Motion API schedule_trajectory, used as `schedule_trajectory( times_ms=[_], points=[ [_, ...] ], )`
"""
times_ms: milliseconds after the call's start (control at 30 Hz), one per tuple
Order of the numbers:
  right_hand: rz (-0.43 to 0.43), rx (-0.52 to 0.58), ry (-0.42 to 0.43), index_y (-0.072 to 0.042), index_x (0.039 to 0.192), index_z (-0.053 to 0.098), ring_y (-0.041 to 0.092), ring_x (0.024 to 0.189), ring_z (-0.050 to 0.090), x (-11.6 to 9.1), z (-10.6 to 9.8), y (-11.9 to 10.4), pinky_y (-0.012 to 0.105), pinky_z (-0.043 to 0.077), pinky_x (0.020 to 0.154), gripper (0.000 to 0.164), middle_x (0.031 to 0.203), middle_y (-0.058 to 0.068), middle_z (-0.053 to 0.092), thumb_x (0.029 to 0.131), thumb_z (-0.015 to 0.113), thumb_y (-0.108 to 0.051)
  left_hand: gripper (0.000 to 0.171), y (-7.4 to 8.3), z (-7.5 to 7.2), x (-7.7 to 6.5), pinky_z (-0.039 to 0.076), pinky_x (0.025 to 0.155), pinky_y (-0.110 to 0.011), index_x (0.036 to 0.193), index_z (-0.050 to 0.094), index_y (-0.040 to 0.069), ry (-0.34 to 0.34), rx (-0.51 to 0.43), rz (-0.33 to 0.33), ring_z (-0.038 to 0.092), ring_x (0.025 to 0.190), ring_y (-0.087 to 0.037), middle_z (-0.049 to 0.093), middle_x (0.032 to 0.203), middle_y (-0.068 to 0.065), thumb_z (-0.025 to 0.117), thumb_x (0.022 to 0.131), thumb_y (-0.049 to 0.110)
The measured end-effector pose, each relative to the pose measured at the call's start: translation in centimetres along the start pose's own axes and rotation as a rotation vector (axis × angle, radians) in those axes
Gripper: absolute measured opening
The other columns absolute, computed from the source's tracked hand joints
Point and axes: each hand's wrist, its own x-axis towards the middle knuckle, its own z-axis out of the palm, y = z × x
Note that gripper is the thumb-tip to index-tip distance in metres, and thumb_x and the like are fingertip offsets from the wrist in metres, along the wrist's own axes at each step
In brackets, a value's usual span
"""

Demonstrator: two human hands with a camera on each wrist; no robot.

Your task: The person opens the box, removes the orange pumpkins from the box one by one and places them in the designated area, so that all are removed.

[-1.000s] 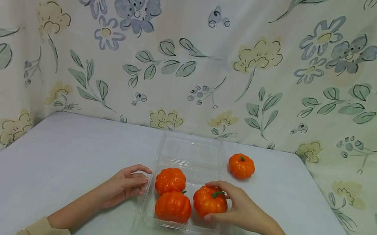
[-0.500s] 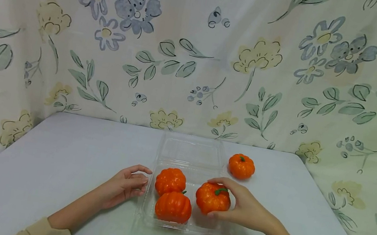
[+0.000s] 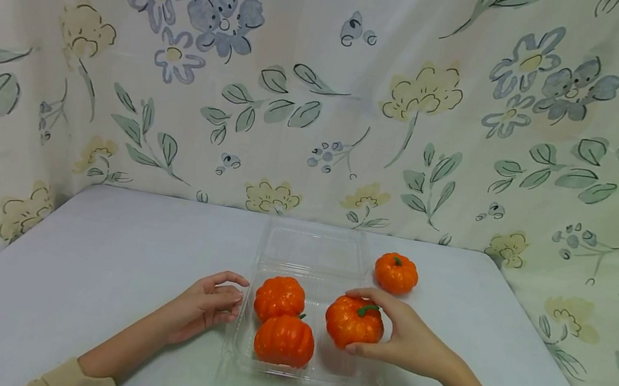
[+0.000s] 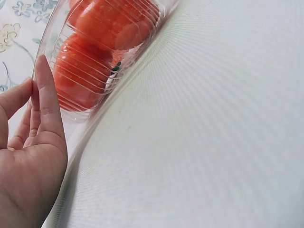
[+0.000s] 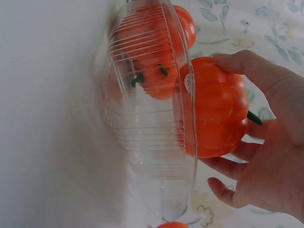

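A clear plastic clamshell container [image 3: 326,372] lies with its lid folded back. Inside its left half sit two orange toy pumpkins, a rear one [image 3: 279,297] and a front one [image 3: 284,341]. My right hand [image 3: 414,339] grips a third pumpkin [image 3: 352,323], thumb on the near side and fingers on the far side. In the right wrist view, this pumpkin [image 5: 216,111] is raised at the container's rim, its green stem towards the palm. My left hand [image 3: 206,305] has loosely bent fingers right at the container's left edge, also seen in the left wrist view.
Another orange pumpkin [image 3: 396,274] stands on the white table [image 3: 154,249], right of the open lid [image 3: 313,247]. A floral curtain [image 3: 314,86] hangs behind the table and along both sides.
My right hand has lifted the gripped pumpkin slightly and moved it right and away from me. The left hand, the container and the other pumpkins stay in place.
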Motion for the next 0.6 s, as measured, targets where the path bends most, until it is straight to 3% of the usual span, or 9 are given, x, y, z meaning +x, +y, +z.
schedule_trajectory(
  times_ms=[133, 400, 600],
  points=[
    [0.004, 0.001, 0.013, -0.015, 0.139, 0.06, 0.024, 0.125, 0.061, -0.03, -0.14, -0.02, 0.058, 0.053, 0.106, 0.062, 0.135, -0.001, 0.068, 0.087, 0.088, -0.034, 0.018, -0.04, -0.01, 0.01, 0.061, 0.081, -0.02, 0.126, 0.056, 0.013, -0.005, -0.002, 0.004, 0.068, 0.081, -0.008, 0.067, 0.094, 0.004, 0.057, 0.109, 0.008],
    [-0.002, 0.005, 0.033, -0.012, 0.139, 0.06, 0.012, 0.118, 0.062, -0.16, -0.5, 0.02, 0.039, 0.056, 0.104, 0.063, 0.135, 0.001, 0.067, 0.087, 0.088, -0.033, 0.017, -0.02, 0.04, 0.03, 0.061, 0.081, -0.02, 0.125, 0.056, 0.013, -0.001, -0.003, 0.002, 0.068, 0.082, -0.008, 0.067, 0.094, 0.004, 0.057, 0.109, 0.008],
    [-0.002, -0.002, 0.047, -0.01, 0.139, 0.06, 0.015, 0.118, 0.063, -0.09, -0.73, 0.19, 0.042, 0.056, 0.104, 0.063, 0.136, 0.003, 0.067, 0.086, 0.088, -0.031, 0.018, -0.12, -0.1, 0.11, 0.061, 0.081, -0.02, 0.126, 0.056, 0.013, -0.002, -0.001, -0.001, 0.067, 0.082, -0.008, 0.066, 0.094, 0.004, 0.057, 0.109, 0.008]
  ],
)
